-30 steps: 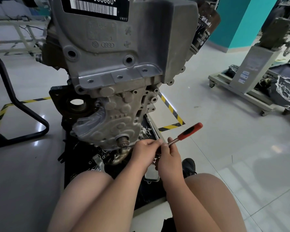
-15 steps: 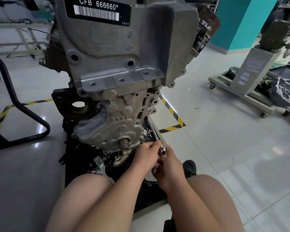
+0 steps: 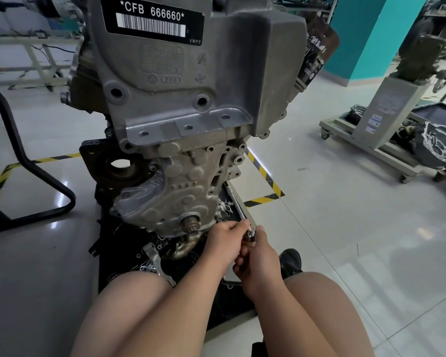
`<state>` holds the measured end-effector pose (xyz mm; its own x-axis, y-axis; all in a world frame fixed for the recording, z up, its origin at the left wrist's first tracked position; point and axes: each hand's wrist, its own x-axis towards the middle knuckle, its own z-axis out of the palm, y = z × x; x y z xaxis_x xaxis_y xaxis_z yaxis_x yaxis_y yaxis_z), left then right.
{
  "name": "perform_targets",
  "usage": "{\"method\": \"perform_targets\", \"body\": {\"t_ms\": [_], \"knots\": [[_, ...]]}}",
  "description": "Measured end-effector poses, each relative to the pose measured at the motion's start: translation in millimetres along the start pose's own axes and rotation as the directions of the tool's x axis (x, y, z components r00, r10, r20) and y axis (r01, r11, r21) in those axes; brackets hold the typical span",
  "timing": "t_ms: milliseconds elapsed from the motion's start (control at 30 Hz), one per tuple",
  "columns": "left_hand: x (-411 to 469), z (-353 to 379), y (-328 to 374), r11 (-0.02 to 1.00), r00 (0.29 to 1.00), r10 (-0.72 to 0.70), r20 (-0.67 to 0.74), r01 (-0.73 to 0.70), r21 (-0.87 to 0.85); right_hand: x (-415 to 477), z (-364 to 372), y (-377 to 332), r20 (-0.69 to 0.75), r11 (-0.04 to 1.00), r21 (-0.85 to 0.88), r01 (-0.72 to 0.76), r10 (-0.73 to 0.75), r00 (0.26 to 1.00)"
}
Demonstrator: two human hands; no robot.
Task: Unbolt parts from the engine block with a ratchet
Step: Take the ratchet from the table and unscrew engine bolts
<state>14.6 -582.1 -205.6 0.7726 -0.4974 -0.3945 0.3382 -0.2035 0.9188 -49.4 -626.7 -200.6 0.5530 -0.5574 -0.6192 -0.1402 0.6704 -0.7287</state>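
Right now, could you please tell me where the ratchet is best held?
The ratchet shows only its chrome head, between the hands. Hold the handle from the right, where the right hand curls round it; the left hand and engine block crowd the left.

Bright, even light is filling my view. The glossy floor (image 3: 345, 228) is throwing back white glare, and the edges are bowing.
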Motion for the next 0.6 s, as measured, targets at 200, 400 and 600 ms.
{"method": "perform_targets", "body": {"t_ms": [200,400,600], "knots": [[0.1,1.7,0.5,0.999,1.0,0.018,-0.006,-0.018,-0.026,5.0,-3.1,3.8,-0.057,0.979,-0.1,0.176,-0.183,0.982],[-1.5,1.0,5.7,0.998,1.0,0.004,0.003,-0.004,-0.058,6.0,-3.1,8.6,-0.109,0.933,-0.147,0.33,-0.346,0.932],[-2.5,0.0,6.2,0.999,0.999,0.027,-0.038,-0.029,-0.03,5.7,-2.4,10.3,-0.105,0.885,-0.263,0.383,-0.421,0.901]]}}
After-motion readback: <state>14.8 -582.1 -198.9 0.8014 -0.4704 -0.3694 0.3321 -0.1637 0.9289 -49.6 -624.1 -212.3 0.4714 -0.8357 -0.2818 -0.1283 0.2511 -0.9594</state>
